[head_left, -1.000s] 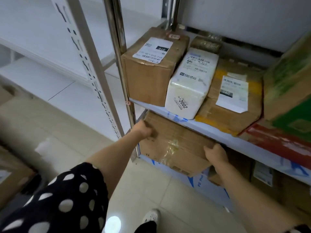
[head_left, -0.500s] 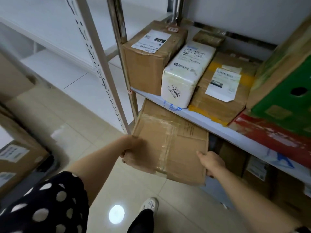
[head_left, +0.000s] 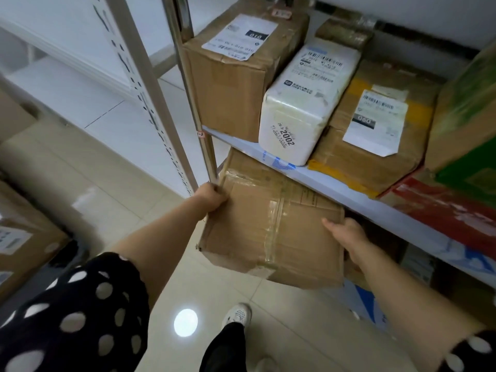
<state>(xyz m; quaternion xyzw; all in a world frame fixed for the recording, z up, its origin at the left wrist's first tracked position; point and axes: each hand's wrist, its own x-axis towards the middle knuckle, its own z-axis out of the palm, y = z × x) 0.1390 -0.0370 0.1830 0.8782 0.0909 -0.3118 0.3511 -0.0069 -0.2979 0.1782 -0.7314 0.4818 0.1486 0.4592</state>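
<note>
My L hand (head_left: 212, 197) grips taped cardboard box (head_left: 268, 232) at left edge, R hand (head_left: 349, 237) clasps right edge, below shelf (head_left: 375, 208).

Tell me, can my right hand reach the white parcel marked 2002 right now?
Probably not yet: the white parcel sits unblocked on the shelf, but the right hand grips the cardboard box.

Brown box (head_left: 228, 84), far left on the shelf (head_left: 349, 196): white label (head_left: 239, 36) reads "010".
White parcel (head_left: 303, 103), to its right: "2002" on the near face with "26-3" beside it. The print on top is illegible.
Taped parcel (head_left: 375, 167), further right: shipping label (head_left: 375, 124) reads "060" or "090", uncertain.
Upright post (head_left: 188, 76): tag (head_left: 200, 134) reads "1-3".
Carton (head_left: 255, 232), near, below the shelf: print unreadable.
</note>
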